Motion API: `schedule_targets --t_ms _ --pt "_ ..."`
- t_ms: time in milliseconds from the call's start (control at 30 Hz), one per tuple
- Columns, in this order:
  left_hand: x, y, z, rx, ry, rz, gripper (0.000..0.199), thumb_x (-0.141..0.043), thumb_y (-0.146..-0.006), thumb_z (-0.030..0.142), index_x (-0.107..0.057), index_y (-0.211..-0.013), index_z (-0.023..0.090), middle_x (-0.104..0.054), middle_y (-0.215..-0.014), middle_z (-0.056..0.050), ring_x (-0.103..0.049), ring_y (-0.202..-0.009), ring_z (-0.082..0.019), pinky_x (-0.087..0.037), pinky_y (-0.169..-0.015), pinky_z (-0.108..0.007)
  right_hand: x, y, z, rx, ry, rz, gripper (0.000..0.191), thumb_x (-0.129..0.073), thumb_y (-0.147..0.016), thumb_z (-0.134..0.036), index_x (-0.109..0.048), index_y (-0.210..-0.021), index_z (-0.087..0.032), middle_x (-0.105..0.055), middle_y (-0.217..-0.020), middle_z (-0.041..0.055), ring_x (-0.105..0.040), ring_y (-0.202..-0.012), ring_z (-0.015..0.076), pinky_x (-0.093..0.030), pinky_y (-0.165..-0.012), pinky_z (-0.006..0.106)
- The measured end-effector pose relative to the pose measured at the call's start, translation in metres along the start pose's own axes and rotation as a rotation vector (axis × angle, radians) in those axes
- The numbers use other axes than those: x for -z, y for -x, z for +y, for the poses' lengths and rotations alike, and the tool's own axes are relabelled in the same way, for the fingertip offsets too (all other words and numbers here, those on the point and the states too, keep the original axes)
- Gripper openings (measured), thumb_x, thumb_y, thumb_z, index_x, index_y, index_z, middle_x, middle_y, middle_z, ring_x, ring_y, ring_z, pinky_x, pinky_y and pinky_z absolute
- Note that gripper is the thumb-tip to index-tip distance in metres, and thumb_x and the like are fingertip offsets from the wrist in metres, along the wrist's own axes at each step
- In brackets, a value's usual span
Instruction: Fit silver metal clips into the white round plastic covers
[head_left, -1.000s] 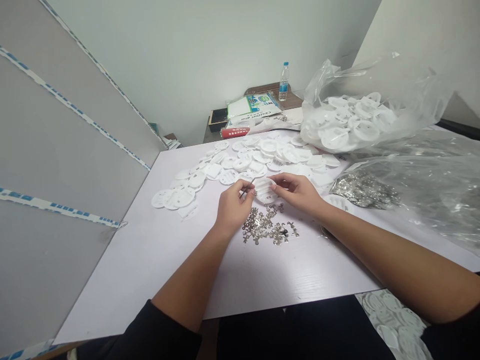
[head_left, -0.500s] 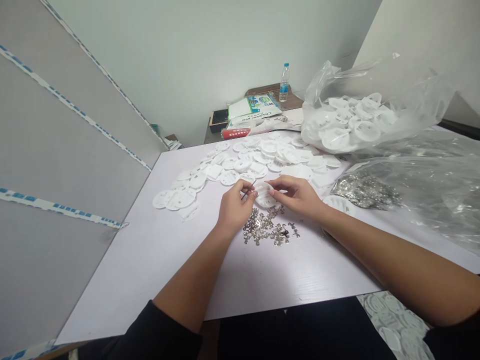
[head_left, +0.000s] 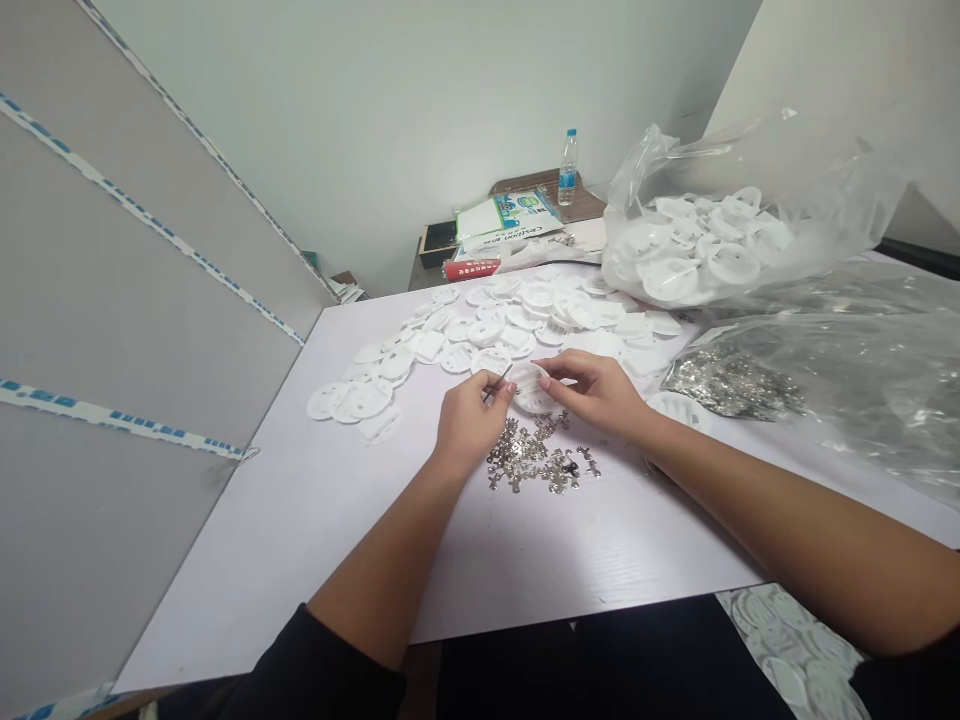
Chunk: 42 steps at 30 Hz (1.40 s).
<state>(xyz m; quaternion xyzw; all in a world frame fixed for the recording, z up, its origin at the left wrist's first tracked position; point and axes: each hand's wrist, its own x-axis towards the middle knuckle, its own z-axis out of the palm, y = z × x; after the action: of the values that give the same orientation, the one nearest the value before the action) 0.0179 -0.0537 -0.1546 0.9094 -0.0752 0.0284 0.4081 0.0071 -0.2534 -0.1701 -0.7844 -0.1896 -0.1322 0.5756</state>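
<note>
White disc (head_left: 531,388) pinched between both hands; left hand (head_left: 469,420) grips thin pin (head_left: 497,384); metal clips (head_left: 536,462) below.

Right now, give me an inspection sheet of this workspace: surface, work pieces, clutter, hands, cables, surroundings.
Surface: white table, near part bare.
Work pieces: white plastic disc held between both hands; thin metal pin; loose metal clips just below.
Clutter: spread of white discs; clear bag of discs; bag of metal parts.
Hands: left hand pinches the pin; right hand grips the disc.
Cables: nothing seen.
Surroundings: grey partition; water bottle; papers behind.
</note>
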Motion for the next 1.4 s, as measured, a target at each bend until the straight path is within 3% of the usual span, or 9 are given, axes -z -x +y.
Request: schedule_targets --t_ms 367,600,833,967,1167,1400 --pt "-0.001 -0.004 -0.008 0.086 0.2 -0.122 0.029 -0.06 -0.089 0.047 -0.064 -0.085 0.019 -0.06 -0.068 0.0 -0.05 -0.061 -0.014 -0.037 -0.058 -0.027 -0.001 0.001 0.002 0.096 0.112 0.035 0.025 -0.065 -0.091 -0.033 -0.078 -0.109 -0.022 -0.073 -0.094 0.0073 -0.068 -0.082 0.0167 -0.056 -0.06 0.027" --pt "0.001 -0.003 -0.003 0.064 0.099 -0.106 0.026 -0.061 -0.088 0.045 -0.063 -0.082 0.02 -0.058 -0.066 0.001 -0.05 -0.061 -0.015 -0.035 -0.057 -0.027 0.0 0.001 0.002 0.181 0.152 0.027 0.024 -0.065 -0.093 -0.032 -0.08 -0.109 -0.023 -0.072 -0.089 0.0068 -0.065 -0.074 0.0144 -0.052 -0.053 0.025" --pt "0.002 -0.002 0.0 -0.041 -0.042 -0.068 0.018 -0.059 -0.091 0.036 -0.055 -0.082 0.021 -0.055 -0.066 0.003 -0.044 -0.057 -0.013 -0.031 -0.057 -0.028 0.002 0.0 0.001 0.159 0.117 0.003 0.025 -0.066 -0.092 -0.032 -0.081 -0.11 -0.024 -0.07 -0.087 0.0064 -0.063 -0.072 0.0133 -0.049 -0.052 0.024" --pt "-0.003 -0.002 -0.006 -0.06 0.08 -0.069 0.012 -0.06 -0.091 0.032 -0.053 -0.087 0.022 -0.06 -0.075 0.002 -0.049 -0.062 -0.013 -0.035 -0.06 -0.026 0.001 0.0 0.001 0.109 0.049 0.008 0.027 -0.066 -0.091 -0.034 -0.081 -0.111 -0.024 -0.07 -0.087 0.0066 -0.065 -0.075 0.0149 -0.05 -0.055 0.027" --pt "-0.009 -0.005 -0.011 -0.033 0.483 -0.144 0.016 -0.061 -0.091 0.035 -0.056 -0.096 0.021 -0.069 -0.091 -0.004 -0.063 -0.077 -0.015 -0.048 -0.071 -0.027 0.002 0.0 -0.002 -0.037 -0.053 0.039 0.029 -0.067 -0.091 -0.038 -0.079 -0.114 -0.025 -0.073 -0.097 0.0075 -0.068 -0.085 0.0183 -0.056 -0.068 0.033" --pt "-0.003 -0.004 -0.001 0.081 0.55 -0.177 0.019 -0.068 -0.083 0.033 -0.055 -0.083 0.02 -0.06 -0.068 0.003 -0.046 -0.053 -0.008 -0.036 -0.054 -0.022 0.001 0.0 -0.002 -0.01 -0.073 0.0 0.033 -0.066 -0.093 -0.042 -0.075 -0.12 -0.026 -0.071 -0.11 0.01 -0.066 -0.097 0.0217 -0.058 -0.074 0.036"
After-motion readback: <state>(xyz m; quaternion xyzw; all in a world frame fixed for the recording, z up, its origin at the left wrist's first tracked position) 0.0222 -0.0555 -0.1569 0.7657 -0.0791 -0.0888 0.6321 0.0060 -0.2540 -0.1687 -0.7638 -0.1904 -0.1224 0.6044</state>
